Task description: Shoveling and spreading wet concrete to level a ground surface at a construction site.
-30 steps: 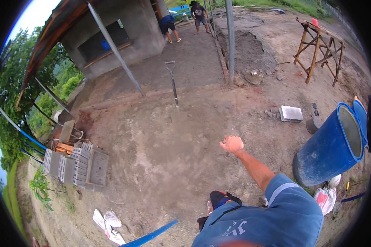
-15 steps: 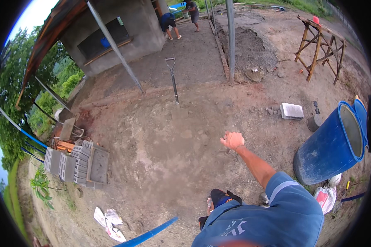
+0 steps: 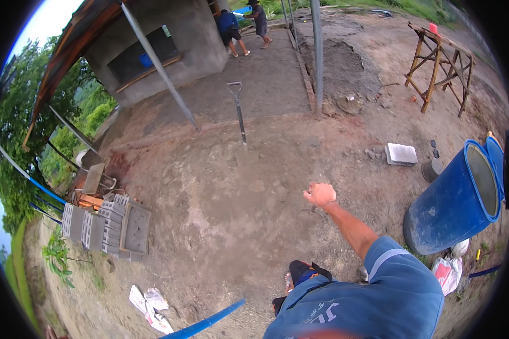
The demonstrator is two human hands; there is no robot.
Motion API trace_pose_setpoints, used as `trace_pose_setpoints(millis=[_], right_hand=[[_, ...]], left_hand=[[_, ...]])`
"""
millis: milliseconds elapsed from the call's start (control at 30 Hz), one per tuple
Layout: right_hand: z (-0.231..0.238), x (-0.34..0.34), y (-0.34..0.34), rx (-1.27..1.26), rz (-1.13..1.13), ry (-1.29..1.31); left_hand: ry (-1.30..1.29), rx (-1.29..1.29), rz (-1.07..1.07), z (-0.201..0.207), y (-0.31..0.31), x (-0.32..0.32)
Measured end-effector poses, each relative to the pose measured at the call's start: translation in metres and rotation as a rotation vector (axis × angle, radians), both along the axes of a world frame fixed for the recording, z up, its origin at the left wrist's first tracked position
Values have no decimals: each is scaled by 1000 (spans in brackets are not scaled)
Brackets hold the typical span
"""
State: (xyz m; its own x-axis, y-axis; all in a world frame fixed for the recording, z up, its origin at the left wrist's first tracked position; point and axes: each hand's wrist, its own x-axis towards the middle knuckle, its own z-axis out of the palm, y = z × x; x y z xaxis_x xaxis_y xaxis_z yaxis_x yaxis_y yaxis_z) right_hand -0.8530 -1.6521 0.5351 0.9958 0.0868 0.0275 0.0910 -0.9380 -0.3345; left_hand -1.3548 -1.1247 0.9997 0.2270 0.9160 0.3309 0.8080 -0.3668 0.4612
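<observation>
My right hand (image 3: 320, 194) is stretched forward over the bare ground, its fingers curled closed. Whatever may be in them is hidden or too small to name. My left hand is out of view. Beyond my right hand a shovel (image 3: 238, 111) stands upright with its blade in a low spread of grey-brown material (image 3: 220, 186), apart from my hand. A blue pipe-like length (image 3: 206, 320) enters from the lower edge; I cannot see what holds it.
Blue drums (image 3: 449, 198) stand at right, near a pale block (image 3: 401, 154). Hollow blocks (image 3: 99, 223) and a rectangular tray (image 3: 134, 227) lie at left. Metal posts (image 3: 318, 62) rise ahead. Two people (image 3: 229, 25) bend or stand by the grey building. A wooden trestle (image 3: 438, 65) is far right.
At the back, one person has straightened somewhat and the other has shifted slightly. My right hand stays almost where it was, still closed. The shovel has not moved.
</observation>
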Motion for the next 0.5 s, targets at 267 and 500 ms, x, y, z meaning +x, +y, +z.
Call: trace_pose_setpoints(millis=[267, 500], right_hand=[[-5, 4, 2, -22, -2, -18], [-4, 1, -4, -1, -5, -32]], left_hand=[[4, -7, 1, 1, -2, 3], [7, -10, 1, 2, -2, 4]])
